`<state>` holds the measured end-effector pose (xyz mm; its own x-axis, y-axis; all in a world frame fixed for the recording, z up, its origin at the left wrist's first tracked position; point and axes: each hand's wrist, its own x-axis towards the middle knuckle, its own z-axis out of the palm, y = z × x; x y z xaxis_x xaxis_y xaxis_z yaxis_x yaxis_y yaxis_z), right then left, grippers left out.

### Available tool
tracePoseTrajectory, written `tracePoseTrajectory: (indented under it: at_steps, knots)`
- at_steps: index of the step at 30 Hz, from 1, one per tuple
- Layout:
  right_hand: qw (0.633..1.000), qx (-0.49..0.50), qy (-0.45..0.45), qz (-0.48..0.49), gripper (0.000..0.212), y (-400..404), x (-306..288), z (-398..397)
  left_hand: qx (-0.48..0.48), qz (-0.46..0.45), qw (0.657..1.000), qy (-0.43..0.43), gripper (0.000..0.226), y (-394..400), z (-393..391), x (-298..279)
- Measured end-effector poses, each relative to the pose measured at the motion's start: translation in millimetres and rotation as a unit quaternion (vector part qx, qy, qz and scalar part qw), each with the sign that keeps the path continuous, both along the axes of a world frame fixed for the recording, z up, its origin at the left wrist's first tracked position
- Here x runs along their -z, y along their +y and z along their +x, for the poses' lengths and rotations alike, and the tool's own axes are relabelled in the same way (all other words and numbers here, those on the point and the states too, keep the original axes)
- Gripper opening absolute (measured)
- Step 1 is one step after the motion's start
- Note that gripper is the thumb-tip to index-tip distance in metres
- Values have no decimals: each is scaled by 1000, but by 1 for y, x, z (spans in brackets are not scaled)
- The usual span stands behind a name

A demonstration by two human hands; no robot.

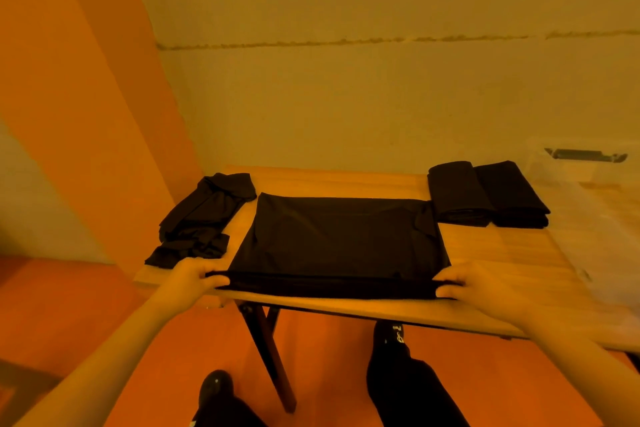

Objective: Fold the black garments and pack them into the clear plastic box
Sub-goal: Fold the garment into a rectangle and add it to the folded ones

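Both hands, left hand point(194, 279) and right hand point(481, 284), pinch the black garment's point(339, 239) near corners.

A wooden table point(485, 253) stands on an orange floor point(329, 357) against a pale wall point(381, 97).

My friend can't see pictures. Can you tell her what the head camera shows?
Two hands, left and right, pinch the near corners of a black garment spread on a wooden table. A crumpled black pile lies left; two folded garments sit right, beside a clear box.
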<state>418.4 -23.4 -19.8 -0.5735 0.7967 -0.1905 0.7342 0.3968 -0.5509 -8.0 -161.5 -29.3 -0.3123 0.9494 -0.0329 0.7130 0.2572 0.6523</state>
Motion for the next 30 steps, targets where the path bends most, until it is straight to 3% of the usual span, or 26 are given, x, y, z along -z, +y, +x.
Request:
tracePoseTrajectory:
  at_steps: [4, 7, 12, 16, 19, 21, 23, 26, 29, 30]
  knots:
    - [999, 33, 26, -25, 13, 32, -23, -4, -28, 50, 998, -39, 21, 24, -1, -29]
    - [995, 67, 57, -36, 14, 62, -37, -11, -45, 78, 990, -108, 13, 49, 0, -46]
    - [991, 113, 59, -43, 8, 122, -51, -25, -64, 105, 985, -121, 14, 113, -12, -52]
    - [991, 129, -17, 25, 26, 173, -37, -40, -80, 90, 991, -62, 12, 172, -18, -40]
    - [970, 166, -116, 136, 33, 191, -22, -55, -158, 76, 981, 78, 24, 197, -11, -26]
    - [959, 173, -140, 176, 36, 182, -11, -66, -136, 94, 973, 163, 35, 197, 11, -13]
    - [968, 109, -117, 192, 39, 161, 3, -77, -69, 85, 978, 180, 45, 188, 46, 3]
    - [976, -12, -133, 170, 57, 127, 27, -83, -14, -47, 974, 223, 66, 179, 87, 30]
    - [980, -1, -148, 132, 123, 119, 50, -75, -19, -143, 954, 263, 72, 184, 87, 46]
    - [979, 9, -154, 133, 132, 115, 52, -72, -12, -146, 951, 272, 71, 186, 84, 48]
